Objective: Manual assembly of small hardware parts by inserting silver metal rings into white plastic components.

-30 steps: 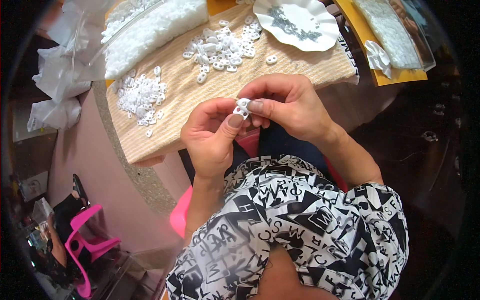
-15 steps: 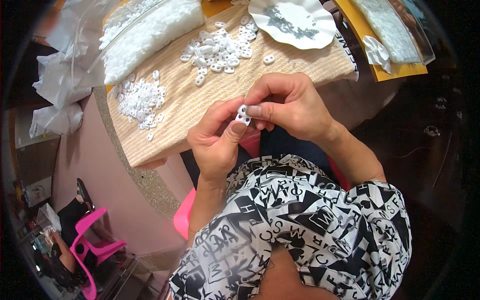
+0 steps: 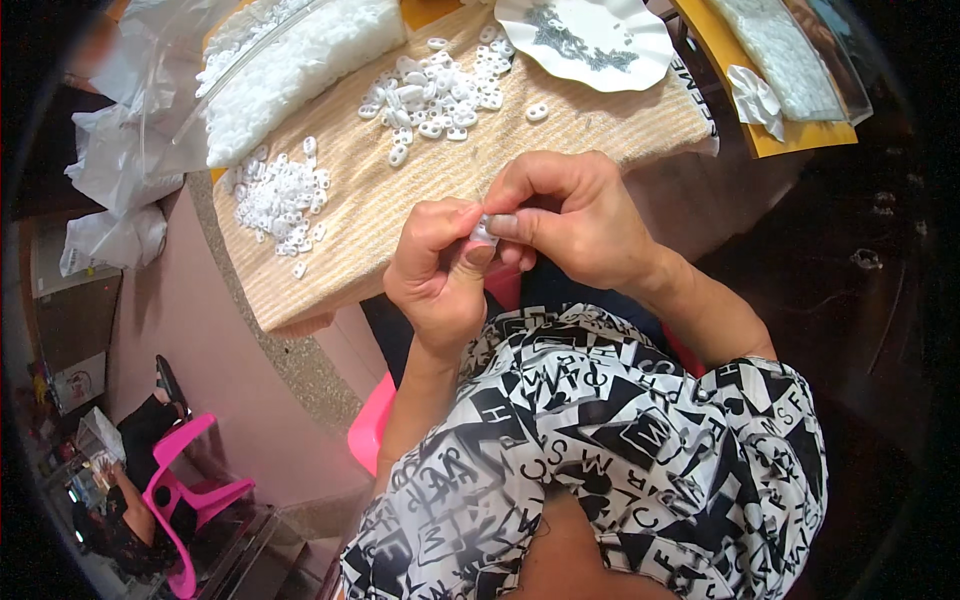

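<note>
My left hand (image 3: 436,272) pinches a small white plastic piece with holes (image 3: 484,232) between thumb and fingers, just off the table's near edge. Thumb and forefinger of my right hand (image 3: 575,218) are pressed together at the piece's upper end. Whatever they hold there is too small and covered to make out. Beyond my hands lies a heap of white two-holed oval pieces (image 3: 435,95), with one loose oval piece (image 3: 537,112) to its right. A second heap of smaller white pieces (image 3: 280,205) is at the left. A white wavy-rimmed plate (image 3: 650,72) holds many tiny dark grey metal parts.
A striped tan cloth (image 3: 360,215) covers the table. Clear bags of white pieces (image 3: 300,75) lie at the back left, with another filled bag (image 3: 775,60) and crumpled paper (image 3: 755,100) at the right. A person sits by a pink chair (image 3: 180,480) at the lower left.
My right thumb and forefinger have closed in over the white piece and now cover more of it. The left hand has shifted slightly to the right.
</note>
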A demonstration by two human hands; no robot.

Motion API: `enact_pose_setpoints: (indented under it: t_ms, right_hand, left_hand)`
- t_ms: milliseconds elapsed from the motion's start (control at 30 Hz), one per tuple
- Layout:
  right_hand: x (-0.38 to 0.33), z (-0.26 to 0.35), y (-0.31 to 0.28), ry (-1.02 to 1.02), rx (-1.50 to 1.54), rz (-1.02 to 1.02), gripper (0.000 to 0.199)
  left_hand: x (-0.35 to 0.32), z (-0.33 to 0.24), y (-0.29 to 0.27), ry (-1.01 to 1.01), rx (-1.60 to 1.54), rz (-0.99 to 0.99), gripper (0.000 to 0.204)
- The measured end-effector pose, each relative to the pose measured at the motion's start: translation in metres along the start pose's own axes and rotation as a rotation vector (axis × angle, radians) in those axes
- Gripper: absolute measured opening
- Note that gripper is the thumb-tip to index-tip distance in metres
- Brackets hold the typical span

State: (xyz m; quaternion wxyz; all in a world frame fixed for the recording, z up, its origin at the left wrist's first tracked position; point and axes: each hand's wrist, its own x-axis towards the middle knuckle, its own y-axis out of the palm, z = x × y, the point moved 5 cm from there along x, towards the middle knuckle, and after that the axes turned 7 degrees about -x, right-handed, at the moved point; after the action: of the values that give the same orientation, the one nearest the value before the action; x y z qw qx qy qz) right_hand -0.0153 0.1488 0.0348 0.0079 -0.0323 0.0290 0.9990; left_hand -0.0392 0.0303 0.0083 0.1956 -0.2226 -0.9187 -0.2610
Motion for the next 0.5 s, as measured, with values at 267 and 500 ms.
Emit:
enact_pose_setpoints:
  t_ms: [267, 500]
  right_hand:
    - [0.0035, -0.0033, 0.0002, -0.002, -0.020, -0.032, 0.005]
    - [0.0046, -0.0085, 0.0021, 0.033, 0.003, 0.041, 0.004]
  left_hand:
    - [-0.0029, 0.0051, -0.0001, -0.026, -0.042, -0.026, 0.019]
    - [-0.0026, 0.0069, -0.0027, 0.050, 0.035, -0.013, 0.018]
